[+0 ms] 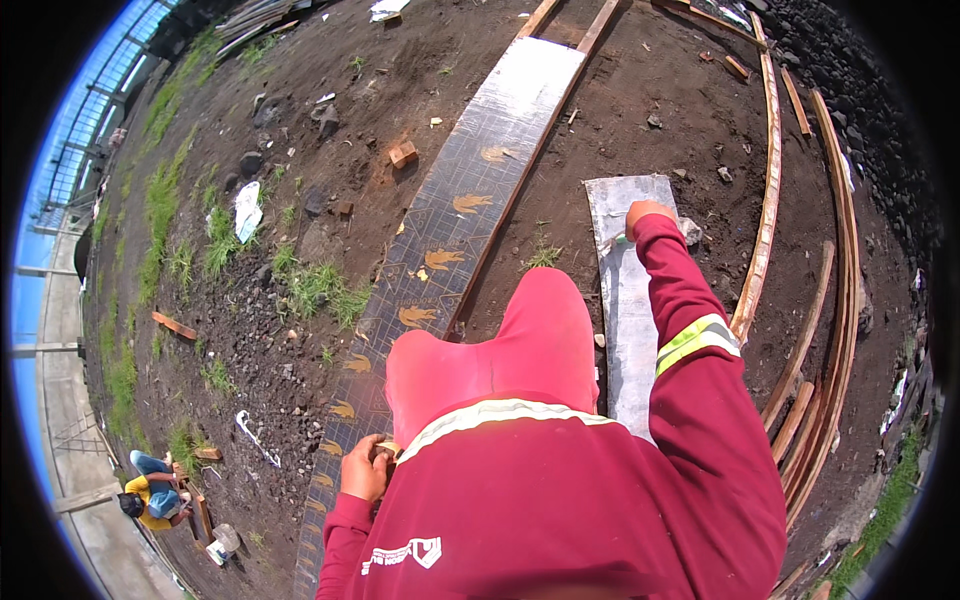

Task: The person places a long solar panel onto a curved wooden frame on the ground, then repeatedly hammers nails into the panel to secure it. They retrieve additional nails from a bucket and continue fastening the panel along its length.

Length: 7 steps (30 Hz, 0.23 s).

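My right hand is closed above the far part of a weathered grey board that lies on the soil to my right. A bit of something greenish shows beside its fingers, too small to name. My left hand is at my left hip, fingers curled, over the near part of a long dark-faced panel. A small yellowish thing shows at its fingertips; its kind is unclear. The panel has a grid and yellow printed figures, with wooden strips along its edge. My knees lie between panel and board.
Long wooden battens lie on the right, beside a bank of dark stones. A wooden block, white scraps and grass tufts dot the soil at left. Another person in yellow crouches at far lower left.
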Available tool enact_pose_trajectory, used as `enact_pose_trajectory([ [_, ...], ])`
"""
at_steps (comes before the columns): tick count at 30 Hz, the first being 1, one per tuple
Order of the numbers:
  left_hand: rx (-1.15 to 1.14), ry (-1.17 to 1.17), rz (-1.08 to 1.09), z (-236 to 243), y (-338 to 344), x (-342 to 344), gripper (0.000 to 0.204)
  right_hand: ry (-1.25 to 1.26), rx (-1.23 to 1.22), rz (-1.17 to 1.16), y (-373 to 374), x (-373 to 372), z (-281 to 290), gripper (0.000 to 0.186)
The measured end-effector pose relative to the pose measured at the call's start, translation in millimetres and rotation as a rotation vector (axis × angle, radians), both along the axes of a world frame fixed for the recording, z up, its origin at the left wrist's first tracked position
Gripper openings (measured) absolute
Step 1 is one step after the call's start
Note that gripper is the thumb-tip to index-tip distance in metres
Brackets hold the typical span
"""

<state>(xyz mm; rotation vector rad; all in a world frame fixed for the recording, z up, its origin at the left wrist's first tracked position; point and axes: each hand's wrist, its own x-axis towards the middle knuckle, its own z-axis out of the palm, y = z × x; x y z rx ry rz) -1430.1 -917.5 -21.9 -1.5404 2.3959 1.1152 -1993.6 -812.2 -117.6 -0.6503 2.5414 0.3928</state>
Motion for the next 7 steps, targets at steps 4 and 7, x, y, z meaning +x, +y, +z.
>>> enact_pose_trajectory([
  [4,0.114,0.157,0.384,-22.8,-25.6,27.8,0.011,0.003,0.011,0.028,-3.2,-1.1,-1.4,0.031],
  [7,0.089,0.226,0.632,-36.4,-28.5,68.5,0.01,-0.016,-0.017,0.015,-5.8,-1.1,-4.5,0.033],
])
